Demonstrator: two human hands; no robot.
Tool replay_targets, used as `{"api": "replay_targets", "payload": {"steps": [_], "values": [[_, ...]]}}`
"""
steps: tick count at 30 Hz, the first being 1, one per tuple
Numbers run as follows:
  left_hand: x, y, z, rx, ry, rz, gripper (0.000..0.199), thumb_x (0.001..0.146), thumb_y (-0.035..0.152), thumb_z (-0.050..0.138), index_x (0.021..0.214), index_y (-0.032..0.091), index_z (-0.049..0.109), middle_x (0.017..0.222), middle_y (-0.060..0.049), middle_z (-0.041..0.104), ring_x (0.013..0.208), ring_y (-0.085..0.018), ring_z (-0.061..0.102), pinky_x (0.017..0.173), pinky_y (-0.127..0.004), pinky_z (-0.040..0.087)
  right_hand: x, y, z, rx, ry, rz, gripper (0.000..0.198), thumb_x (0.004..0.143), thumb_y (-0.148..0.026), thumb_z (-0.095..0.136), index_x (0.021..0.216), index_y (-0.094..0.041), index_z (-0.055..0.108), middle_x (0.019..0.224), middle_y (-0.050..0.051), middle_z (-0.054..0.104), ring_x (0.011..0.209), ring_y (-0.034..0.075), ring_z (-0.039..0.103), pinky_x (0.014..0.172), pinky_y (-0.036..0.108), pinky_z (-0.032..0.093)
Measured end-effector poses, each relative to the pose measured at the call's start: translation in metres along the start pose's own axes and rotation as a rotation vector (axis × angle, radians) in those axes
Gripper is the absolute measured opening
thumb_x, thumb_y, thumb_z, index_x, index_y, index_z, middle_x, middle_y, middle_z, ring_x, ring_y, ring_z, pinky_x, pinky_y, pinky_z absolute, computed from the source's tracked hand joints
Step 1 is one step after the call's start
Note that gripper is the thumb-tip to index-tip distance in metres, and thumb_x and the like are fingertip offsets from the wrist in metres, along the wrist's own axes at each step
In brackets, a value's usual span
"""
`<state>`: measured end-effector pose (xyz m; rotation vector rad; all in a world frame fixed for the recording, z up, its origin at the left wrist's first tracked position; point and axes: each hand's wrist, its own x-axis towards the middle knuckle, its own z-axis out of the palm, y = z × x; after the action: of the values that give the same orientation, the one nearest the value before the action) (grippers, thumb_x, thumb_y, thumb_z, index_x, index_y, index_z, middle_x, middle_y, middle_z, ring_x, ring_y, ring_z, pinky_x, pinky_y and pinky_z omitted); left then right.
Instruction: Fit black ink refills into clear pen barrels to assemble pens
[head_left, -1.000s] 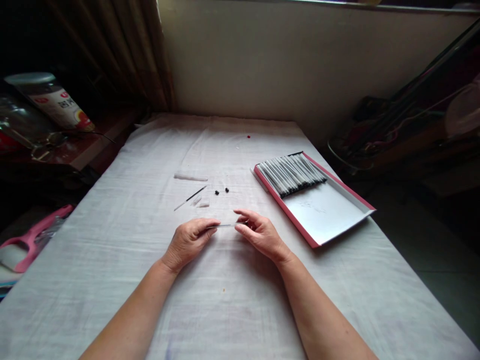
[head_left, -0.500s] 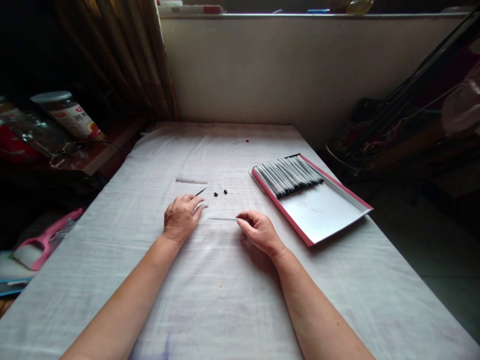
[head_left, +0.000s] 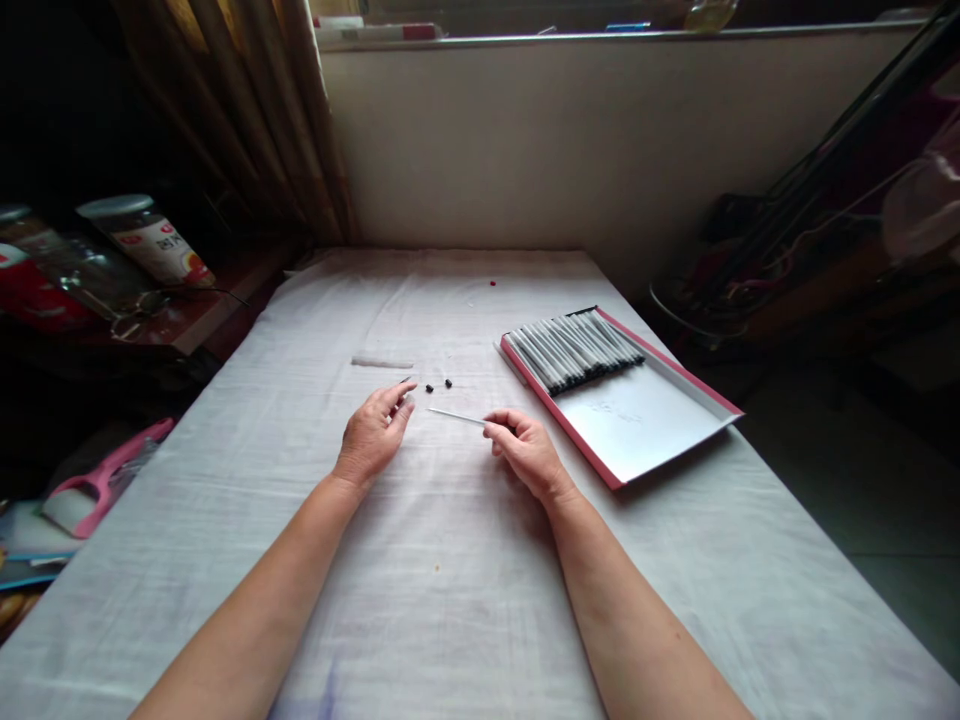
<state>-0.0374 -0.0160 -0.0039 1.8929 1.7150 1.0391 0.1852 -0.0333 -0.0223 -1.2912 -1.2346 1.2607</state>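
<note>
My right hand (head_left: 529, 455) pinches a thin, pale pen refill (head_left: 456, 415) between thumb and fingers. The refill's free end points left, slightly raised, toward my left hand (head_left: 375, 430). That hand rests low over the cloth with thumb and forefinger curved and a gap between them; whether anything small sits at the thumb tip is unclear. Just beyond its fingertips shows the dark tip of a thin object (head_left: 406, 380), mostly hidden by the hand. Two small black pieces (head_left: 429, 388) lie close by, and a whitish translucent tube (head_left: 382, 362) lies farther back.
On the right sits a shallow pink-edged box (head_left: 574, 430) with a row of clear, black-ended pen barrels (head_left: 574, 350). A small red piece (head_left: 493, 283) lies at the back of the cloth-covered table (head_left: 450, 620). Jars (head_left: 154, 240) and pink-handled scissors (head_left: 105, 480) are off to the left.
My right hand has lifted the refill a little and tilted its free end upward. My left hand has shifted right, its fingers now covering most of the dark-tipped object.
</note>
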Motion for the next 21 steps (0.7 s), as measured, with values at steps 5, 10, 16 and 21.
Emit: {"api": "replay_targets", "payload": {"steps": [5,10,16,21], "values": [[-0.015,0.010,0.006,-0.697,0.026,-0.386,0.038,0.075,0.046,0.068,0.101,0.019,0.063,0.094,-0.005,0.072,0.076,-0.014,0.067,0.062,-0.022,0.049,0.001,-0.003,-0.002,0.082,-0.011,0.021,0.023,0.065,-0.037,0.065,0.077,-0.017,0.066,0.064,-0.001,0.061,0.048,0.009,0.049,0.049,0.023,0.042],[-0.021,0.012,0.009,-1.000,0.019,-0.590,0.033,0.073,0.041,0.072,0.092,0.020,0.055,0.101,-0.004,0.073,0.074,-0.011,0.069,0.063,-0.020,0.052,0.000,-0.002,-0.002,0.098,-0.039,0.037,0.024,0.065,-0.037,0.066,0.078,-0.017,0.066,0.064,-0.001,0.060,0.048,0.008,0.047,0.046,0.022,0.038],[-0.024,0.007,0.016,-0.985,0.015,-0.559,0.037,0.073,0.045,0.071,0.091,0.020,0.052,0.102,-0.005,0.072,0.072,-0.011,0.069,0.062,-0.020,0.052,-0.002,0.000,0.001,-0.026,-0.044,0.002,0.021,0.068,-0.036,0.063,0.077,-0.017,0.067,0.061,-0.002,0.059,0.049,0.009,0.048,0.046,0.021,0.040],[-0.026,0.010,0.018,-0.997,0.006,-0.553,0.040,0.070,0.045,0.074,0.093,0.019,0.052,0.100,-0.004,0.073,0.069,-0.009,0.068,0.061,-0.019,0.052,-0.002,0.002,0.002,-0.108,-0.040,-0.029,0.022,0.072,-0.037,0.061,0.078,-0.017,0.068,0.059,-0.002,0.057,0.049,0.010,0.046,0.047,0.022,0.038]]}}
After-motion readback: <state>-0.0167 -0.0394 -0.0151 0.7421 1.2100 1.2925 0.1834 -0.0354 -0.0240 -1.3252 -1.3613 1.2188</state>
